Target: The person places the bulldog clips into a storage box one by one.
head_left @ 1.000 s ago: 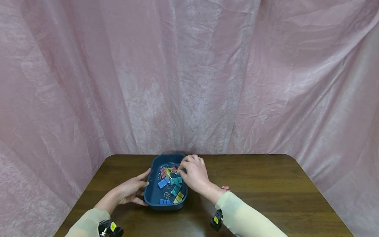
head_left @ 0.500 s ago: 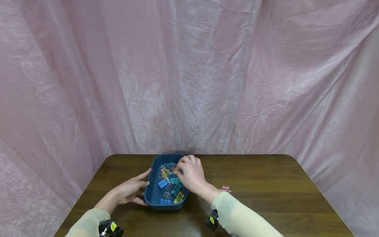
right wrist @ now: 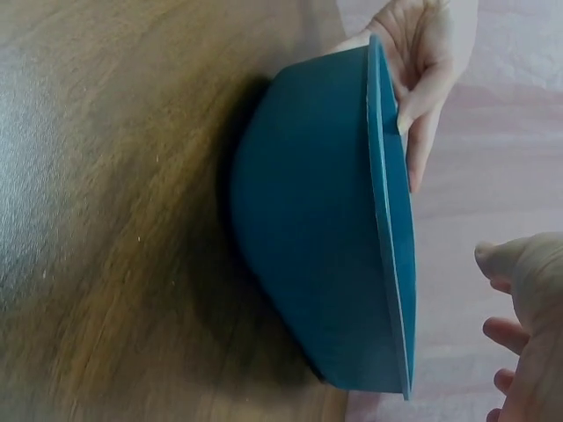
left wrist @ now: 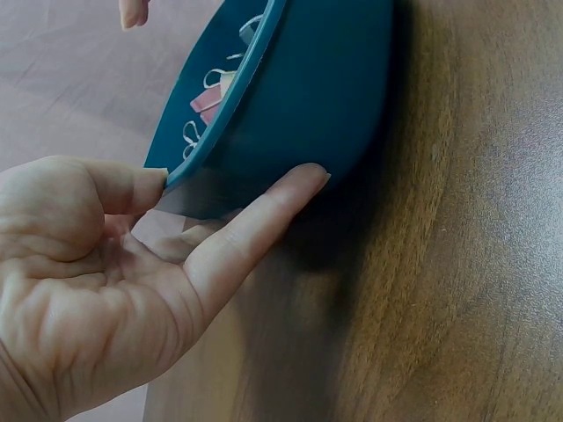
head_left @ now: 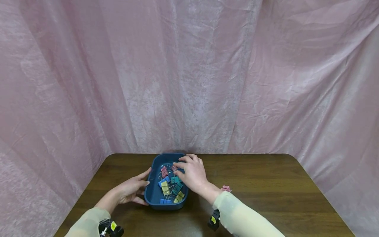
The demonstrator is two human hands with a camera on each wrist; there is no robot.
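Note:
A dark blue plastic bin stands on the table with several binder clips inside. My left hand holds its left side, thumb at the rim and other fingers along the outer wall. My right hand is over the bin's right rim, fingers spread and nothing between them. Below its fingertips lies a pink clip, partly hidden. A yellow binder clip lies mid-bin against a blue clip. Teal clips, another pink clip and another yellow clip lie around them.
One pink binder clip lies on the wooden table, right of the bin and beside my right forearm. A pink curtain hangs behind the table's back edge.
The yellow clip that was near the pink clips now lies nearer me, by the blue clip. My right fingers have gone from pinching to spread. My left hand has stayed put.

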